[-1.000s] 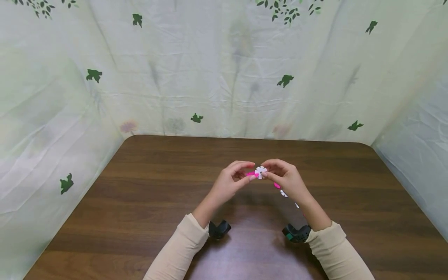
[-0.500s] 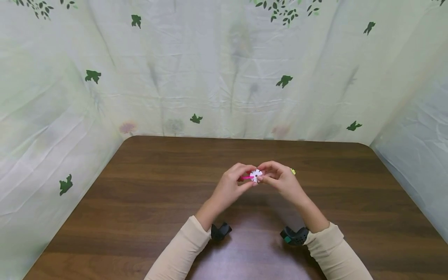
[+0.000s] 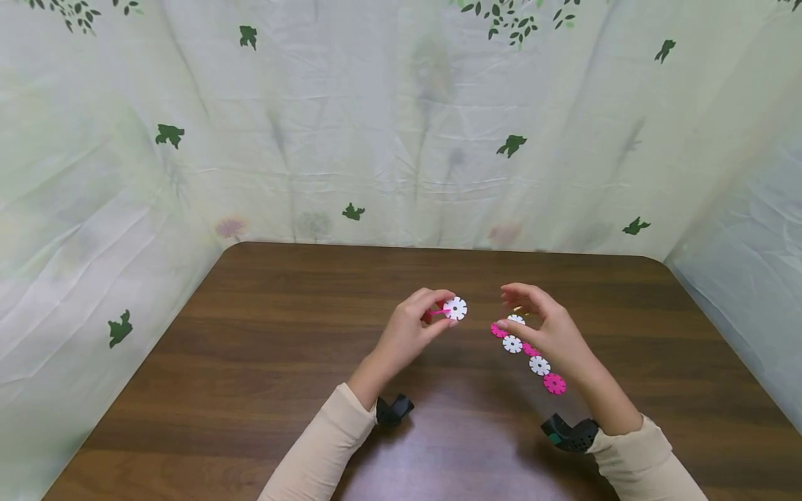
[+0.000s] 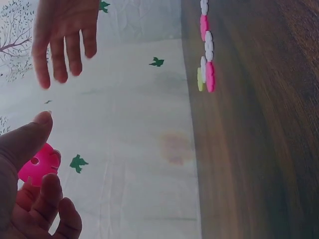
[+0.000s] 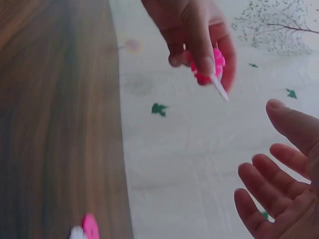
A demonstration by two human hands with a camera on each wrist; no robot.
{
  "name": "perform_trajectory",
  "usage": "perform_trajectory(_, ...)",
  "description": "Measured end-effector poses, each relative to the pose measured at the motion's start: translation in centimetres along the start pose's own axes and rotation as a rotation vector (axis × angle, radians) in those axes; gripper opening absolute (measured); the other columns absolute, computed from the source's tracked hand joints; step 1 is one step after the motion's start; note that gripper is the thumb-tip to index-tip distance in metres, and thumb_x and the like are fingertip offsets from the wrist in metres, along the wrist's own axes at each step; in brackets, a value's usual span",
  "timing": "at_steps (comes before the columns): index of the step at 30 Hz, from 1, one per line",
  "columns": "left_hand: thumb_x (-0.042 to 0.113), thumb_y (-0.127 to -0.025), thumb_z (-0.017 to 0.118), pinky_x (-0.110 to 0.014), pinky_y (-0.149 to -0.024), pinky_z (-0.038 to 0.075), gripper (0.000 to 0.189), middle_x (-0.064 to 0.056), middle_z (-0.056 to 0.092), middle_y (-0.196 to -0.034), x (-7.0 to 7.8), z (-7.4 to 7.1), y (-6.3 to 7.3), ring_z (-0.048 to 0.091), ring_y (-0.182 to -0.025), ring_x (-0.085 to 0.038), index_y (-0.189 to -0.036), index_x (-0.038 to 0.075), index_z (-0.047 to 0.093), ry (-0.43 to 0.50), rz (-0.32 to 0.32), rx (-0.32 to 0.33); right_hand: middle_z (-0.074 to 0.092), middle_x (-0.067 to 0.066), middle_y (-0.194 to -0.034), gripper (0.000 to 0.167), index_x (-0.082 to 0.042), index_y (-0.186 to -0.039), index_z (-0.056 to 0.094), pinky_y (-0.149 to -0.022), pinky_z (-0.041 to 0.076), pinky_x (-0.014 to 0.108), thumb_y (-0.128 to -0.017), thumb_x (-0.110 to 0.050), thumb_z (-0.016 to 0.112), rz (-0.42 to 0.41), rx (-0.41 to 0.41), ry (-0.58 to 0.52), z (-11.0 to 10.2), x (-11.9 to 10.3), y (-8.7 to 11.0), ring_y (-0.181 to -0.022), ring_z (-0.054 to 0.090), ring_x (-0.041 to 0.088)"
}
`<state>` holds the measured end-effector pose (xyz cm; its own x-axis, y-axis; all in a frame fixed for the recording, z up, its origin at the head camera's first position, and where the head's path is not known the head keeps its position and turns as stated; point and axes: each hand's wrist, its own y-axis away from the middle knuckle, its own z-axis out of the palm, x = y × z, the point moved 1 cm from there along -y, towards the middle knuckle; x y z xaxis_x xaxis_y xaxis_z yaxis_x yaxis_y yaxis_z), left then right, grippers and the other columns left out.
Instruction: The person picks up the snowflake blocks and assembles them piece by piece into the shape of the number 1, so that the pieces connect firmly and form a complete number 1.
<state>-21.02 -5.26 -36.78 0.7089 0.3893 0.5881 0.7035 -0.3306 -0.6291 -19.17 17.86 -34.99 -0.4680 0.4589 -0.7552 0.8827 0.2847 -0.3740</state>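
In the head view my left hand [image 3: 407, 335] pinches a pink notched disc [image 3: 441, 312] between thumb and fingers. A white notched disc [image 3: 457, 307] is slotted crosswise into it, past the fingertips. The right wrist view shows this white disc [image 5: 220, 88] edge-on, jutting from the pink one. My right hand [image 3: 557, 337] is apart from them, fingers spread and holding nothing. Below it runs a row of pink and white notched discs [image 3: 540, 365], partly covered by the thumb and fingers. A yellow disc [image 4: 200, 78] shows beside that row's end in the left wrist view.
A brown wooden table [image 3: 282, 348] lies under both hands. Pale cloth with green bird prints [image 3: 512, 144] hangs behind it and along both sides. Each wrist carries a black camera, such as the left one [image 3: 394, 410].
My right hand has let go of the white disc and moved right, its fingers spreading. The row of discs, earlier mostly hidden behind it, now shows. The left hand keeps its pinch.
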Motion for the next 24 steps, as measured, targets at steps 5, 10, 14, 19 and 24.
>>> perform_trajectory(5,0.008,-0.071,0.076,-0.018,-0.060,0.044,0.037,0.000,0.057,-0.087,-0.1,0.0,0.0,0.052,-0.069,-0.014,-0.105,0.004,0.062,0.014,-0.008,-0.002,0.052,-0.001,-0.110,0.056,-0.014,-0.124,0.048,-0.079,0.042,0.020,-0.074,-0.015,0.074,0.003,0.011,0.136,-1.6,0.8,2.2,-0.097,0.052,0.015)
perform_trajectory(10,0.008,-0.071,0.076,-0.018,-0.061,0.045,0.037,-0.001,0.057,-0.087,0.0,0.0,-0.1,0.054,-0.071,-0.015,-0.105,0.004,0.062,0.025,-0.013,0.000,0.053,0.001,-0.109,0.059,-0.007,-0.123,0.048,-0.078,0.042,0.018,-0.071,-0.012,0.076,-0.033,0.006,0.225,-2.5,2.3,4.5,-0.095,0.051,0.015)
perform_trajectory(14,0.008,-0.072,0.075,-0.018,-0.062,0.045,0.037,-0.001,0.057,-0.086,0.0,0.0,-0.1,0.052,-0.071,-0.010,-0.106,0.003,0.061,0.022,-0.006,-0.001,0.053,0.002,-0.108,0.058,-0.006,-0.121,0.050,-0.077,0.039,0.013,-0.070,-0.011,0.077,-0.031,0.004,0.250,-3.0,3.5,6.2,-0.094,0.051,0.014)
perform_trajectory(19,0.008,-0.072,0.075,-0.018,-0.062,0.045,0.036,-0.001,0.056,-0.085,0.1,0.0,-0.1,0.052,-0.070,-0.009,-0.105,0.004,0.061,0.012,-0.007,-0.001,0.055,0.007,-0.105,0.054,-0.003,-0.117,0.052,-0.074,0.043,0.016,-0.070,-0.011,0.076,0.009,-0.027,0.267,-3.1,5.2,8.0,-0.089,0.053,0.012)
perform_trajectory(24,0.010,-0.072,0.075,-0.018,-0.062,0.046,0.037,-0.001,0.056,-0.086,0.2,-0.2,0.0,0.052,-0.070,-0.009,-0.105,0.004,0.061,0.008,-0.015,-0.004,0.055,0.009,-0.103,0.047,-0.001,-0.113,0.054,-0.068,0.048,0.024,-0.072,-0.013,0.075,0.078,-0.066,0.215,-2.6,6.9,9.3,-0.082,0.056,0.013)
